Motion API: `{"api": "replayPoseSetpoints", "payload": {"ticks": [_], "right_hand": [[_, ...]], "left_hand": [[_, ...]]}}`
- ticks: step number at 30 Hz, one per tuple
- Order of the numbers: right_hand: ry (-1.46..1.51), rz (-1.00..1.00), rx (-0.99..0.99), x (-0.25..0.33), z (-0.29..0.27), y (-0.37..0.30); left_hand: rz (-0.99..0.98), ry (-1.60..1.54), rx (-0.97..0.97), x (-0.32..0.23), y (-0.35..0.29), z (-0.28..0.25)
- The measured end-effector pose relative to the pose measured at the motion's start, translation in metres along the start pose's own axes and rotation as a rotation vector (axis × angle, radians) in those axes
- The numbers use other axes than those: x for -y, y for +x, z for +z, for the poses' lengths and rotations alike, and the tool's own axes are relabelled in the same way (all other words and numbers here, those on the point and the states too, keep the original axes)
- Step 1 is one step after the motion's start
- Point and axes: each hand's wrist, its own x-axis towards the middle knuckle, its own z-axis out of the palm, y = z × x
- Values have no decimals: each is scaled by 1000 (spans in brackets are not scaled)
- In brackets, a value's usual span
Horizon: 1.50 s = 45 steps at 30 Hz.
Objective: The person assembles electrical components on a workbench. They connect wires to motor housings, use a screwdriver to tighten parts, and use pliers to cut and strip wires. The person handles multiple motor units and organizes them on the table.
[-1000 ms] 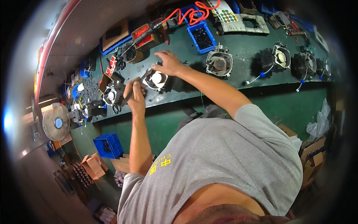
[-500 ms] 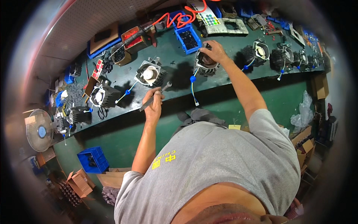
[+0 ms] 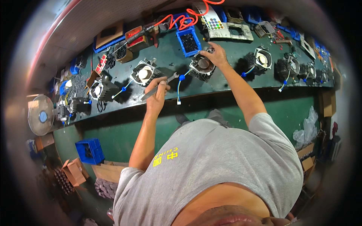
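My left hand [image 3: 156, 100] is wrapped round a metal open-end wrench [image 3: 172, 78], its jaw pointing up to the right. Just beyond that hand stands a finned metal housing with a white round core [image 3: 144, 74]. With thumb and fingers, my right hand [image 3: 218, 57] grips the far rim of another finned housing [image 3: 198, 74], whose round opening looks dark brown inside. A cable with a blue ball-shaped piece [image 3: 182, 78] hangs from this housing over the bench front, ending in a small white plug [image 3: 179, 102].
More finned housings with cables stand along the green bench, such as one on the right [image 3: 260, 61] and one on the left [image 3: 100, 89]. Behind are a blue bin of black parts [image 3: 189, 42] and a coiled red hose [image 3: 184, 24]. A fan [image 3: 41, 115] stands far left.
The housing under my right hand has turned, and its cable has swung left. My left hand still holds the wrench, now slightly farther right. The whole view has shifted a little.
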Motion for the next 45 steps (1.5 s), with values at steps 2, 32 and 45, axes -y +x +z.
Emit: {"api": "replayPoseSetpoints", "payload": {"ticks": [2, 32, 45], "right_hand": [[-1, -49, 0, -17, 2, 4], [487, -111, 149, -26, 19, 5], [460, -141, 86, -6, 4, 0]], "left_hand": [[-19, -14, -9, -5, 9, 32], [-377, 296, -93, 10, 108, 135], [-98, 515, -160, 40, 84, 144]]}}
